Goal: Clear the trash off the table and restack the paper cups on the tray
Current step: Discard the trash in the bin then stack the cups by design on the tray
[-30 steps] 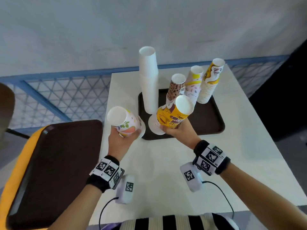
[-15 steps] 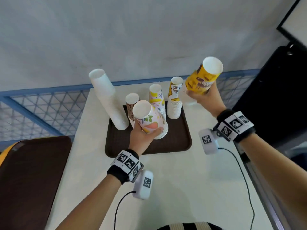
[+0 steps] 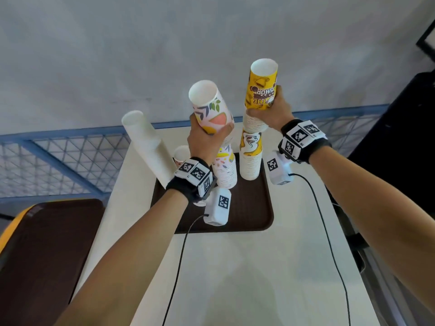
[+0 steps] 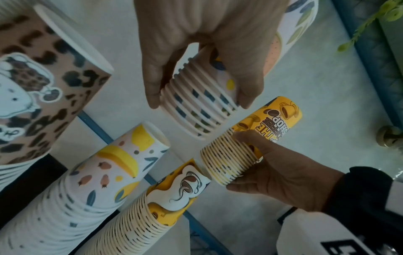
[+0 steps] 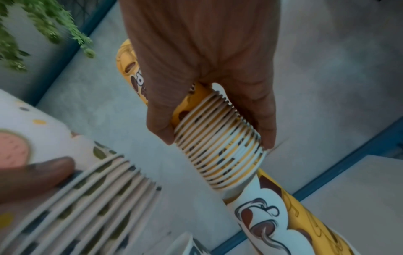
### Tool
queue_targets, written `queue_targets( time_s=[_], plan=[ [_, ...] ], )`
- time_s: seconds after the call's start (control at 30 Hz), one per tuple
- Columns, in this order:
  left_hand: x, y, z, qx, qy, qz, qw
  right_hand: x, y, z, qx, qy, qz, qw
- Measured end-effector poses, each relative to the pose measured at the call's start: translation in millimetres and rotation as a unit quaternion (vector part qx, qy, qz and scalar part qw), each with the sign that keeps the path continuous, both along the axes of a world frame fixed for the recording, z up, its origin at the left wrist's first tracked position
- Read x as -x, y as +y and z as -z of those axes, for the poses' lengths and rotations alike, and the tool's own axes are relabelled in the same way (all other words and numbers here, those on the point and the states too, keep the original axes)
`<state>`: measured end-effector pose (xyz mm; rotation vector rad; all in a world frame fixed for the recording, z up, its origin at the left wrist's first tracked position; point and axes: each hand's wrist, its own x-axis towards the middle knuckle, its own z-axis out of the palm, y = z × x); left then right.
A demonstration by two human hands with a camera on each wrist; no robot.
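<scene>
A white table holds a brown tray crowded with upside-down cup stacks, a plain white stack leaning far left. Left hand grips a fruit-print cup stack raised above them. Right hand grips a yellow coffee-shop stack, its rims meeting the tray's yellow stack.

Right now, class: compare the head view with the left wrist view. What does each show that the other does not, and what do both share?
Only the head view shows the brown tray, the tall plain white stack leaning on it, and both wristbands.

Only the left wrist view shows the leopard-print cup stack close up, and the nested rims under each held stack.

Both show the left hand gripping the fruit-print stack, the right hand gripping the yellow coffee-shop stack, and the two printed stacks standing below them.
</scene>
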<state>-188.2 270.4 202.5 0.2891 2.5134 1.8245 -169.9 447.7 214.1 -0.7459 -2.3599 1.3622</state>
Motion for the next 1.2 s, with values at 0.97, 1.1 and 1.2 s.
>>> queue_targets(
  time_s=[0.97, 1.1, 1.2],
  plan=[
    [37.2, 25.7, 73.0, 0.074, -0.083, 0.0, 0.994, 9.6, -9.6, 78.3, 0.057, -0.106, -0.005, 0.993],
    [31.8, 26.5, 78.6, 0.097, -0.086, 0.014, 0.991, 4.4, -10.8, 80.3, 0.078, -0.112, -0.021, 0.99],
    [25.4, 25.3, 77.3, 0.081, -0.076, 0.013, 0.994, 0.1, -12.2, 84.2, 0.088, -0.116, -0.014, 0.989]
  ],
)
